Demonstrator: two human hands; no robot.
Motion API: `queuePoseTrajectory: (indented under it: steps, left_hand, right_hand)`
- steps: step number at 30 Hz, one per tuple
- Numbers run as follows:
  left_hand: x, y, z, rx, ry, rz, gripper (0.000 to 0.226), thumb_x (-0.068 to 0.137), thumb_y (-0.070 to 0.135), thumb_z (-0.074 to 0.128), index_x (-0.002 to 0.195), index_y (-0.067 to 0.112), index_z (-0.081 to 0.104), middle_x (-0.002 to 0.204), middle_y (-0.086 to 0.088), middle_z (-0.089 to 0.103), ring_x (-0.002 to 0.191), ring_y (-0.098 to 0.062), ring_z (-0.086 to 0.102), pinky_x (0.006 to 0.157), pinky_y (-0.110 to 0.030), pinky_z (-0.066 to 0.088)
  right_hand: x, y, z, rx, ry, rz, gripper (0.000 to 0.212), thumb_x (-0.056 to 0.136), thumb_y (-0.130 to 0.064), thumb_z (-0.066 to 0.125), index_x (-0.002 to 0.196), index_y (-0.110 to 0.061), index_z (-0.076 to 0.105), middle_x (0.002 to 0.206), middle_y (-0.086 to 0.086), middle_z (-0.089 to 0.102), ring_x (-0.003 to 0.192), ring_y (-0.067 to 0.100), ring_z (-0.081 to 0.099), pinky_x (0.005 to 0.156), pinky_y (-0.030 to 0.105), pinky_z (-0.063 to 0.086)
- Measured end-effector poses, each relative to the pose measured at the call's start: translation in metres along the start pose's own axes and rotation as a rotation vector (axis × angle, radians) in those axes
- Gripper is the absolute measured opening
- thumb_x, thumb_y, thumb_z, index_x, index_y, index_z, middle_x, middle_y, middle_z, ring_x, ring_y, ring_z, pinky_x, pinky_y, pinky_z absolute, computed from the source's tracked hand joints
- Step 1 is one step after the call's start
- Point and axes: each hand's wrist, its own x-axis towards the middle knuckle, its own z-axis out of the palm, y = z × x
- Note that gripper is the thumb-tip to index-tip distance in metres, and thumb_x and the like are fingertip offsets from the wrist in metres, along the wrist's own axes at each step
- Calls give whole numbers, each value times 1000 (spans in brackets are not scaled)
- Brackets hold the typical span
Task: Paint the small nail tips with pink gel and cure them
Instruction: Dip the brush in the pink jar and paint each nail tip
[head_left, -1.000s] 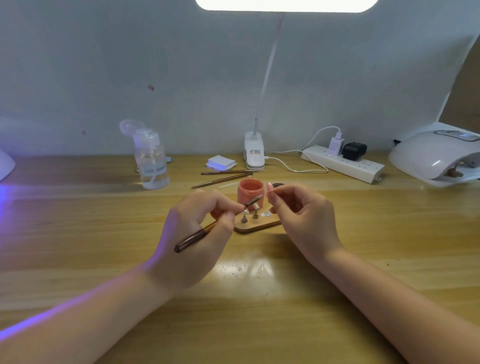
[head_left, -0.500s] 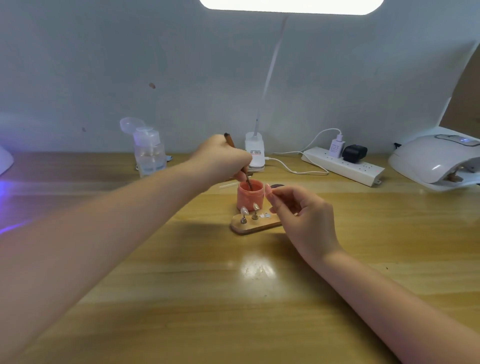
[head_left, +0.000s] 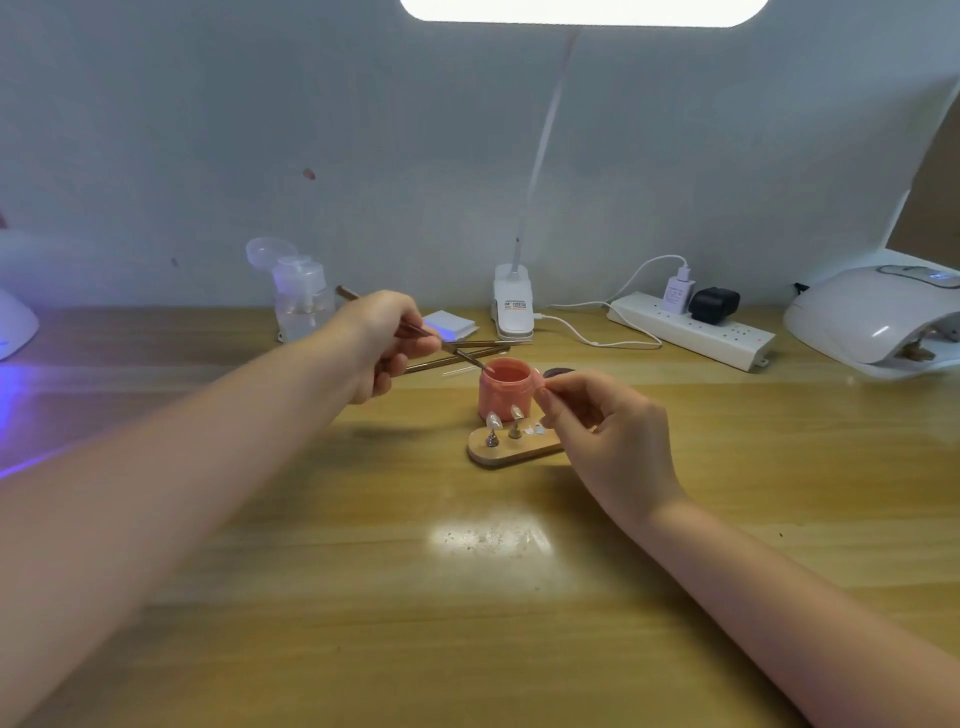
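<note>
An open pink gel jar (head_left: 503, 400) stands mid-table. My left hand (head_left: 387, 343) grips a thin brown brush (head_left: 415, 330) slanted down, its tip at the jar's left rim. In front of the jar lies a small wooden stand (head_left: 506, 453) bearing two pale nail tips (head_left: 504, 417) on metal pegs. My right hand (head_left: 605, 431) hovers beside the jar, pinching a small pink nail tip (head_left: 544, 385) between thumb and forefinger.
A clear pump bottle (head_left: 301, 301), white pads (head_left: 449, 325) and spare brushes (head_left: 462, 353) sit behind the jar. A lamp clip base (head_left: 513, 306), power strip (head_left: 691, 327) and white curing lamp (head_left: 878, 317) line the back right. Purple light glows at left.
My left hand went from in front of the stand out to the jar, dipped the brush, and now has drawn back left with the tip at the rim. My right hand barely moved.
</note>
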Motion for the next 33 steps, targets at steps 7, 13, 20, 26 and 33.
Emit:
queuePoseTrajectory:
  steps: [7,13,20,26,33]
  left_hand:
    - [-7,-21,-12,-149,48,72,21,86,17,48,77,15,67,54,6,65,48,-8,37,49,-21,27]
    - [-47,-59,1,57,129,831,16,89,30,53,89,28,69,77,9,72,68,-9,57,61,-22,45]
    - [-75,-83,18,247,145,1047,15,89,30,54,95,42,61,89,19,66,78,2,55,69,-4,36]
    - [-79,-86,22,317,111,1105,15,89,31,54,99,35,65,84,19,67,87,-4,60,75,-5,34]
    - [-82,-85,21,203,98,1083,18,88,40,47,98,40,62,90,21,68,87,-4,60,73,-7,37]
  right_hand:
    - [0,0,-1,7,-8,36,10,86,-12,70,94,-7,72,76,4,70,69,21,66,64,44,53]
    - [0,1,0,-3,-18,62,10,84,-10,71,94,-7,74,77,4,72,70,17,68,66,42,55]
    - [0,1,0,8,-10,88,9,84,-12,72,92,-8,74,76,3,72,69,17,68,66,43,55]
    - [0,1,0,12,-7,76,9,84,-12,72,92,-8,74,77,2,72,69,17,68,66,43,56]
    - [0,2,0,12,-30,77,11,85,-12,71,95,-7,74,77,3,71,70,16,68,67,41,56]
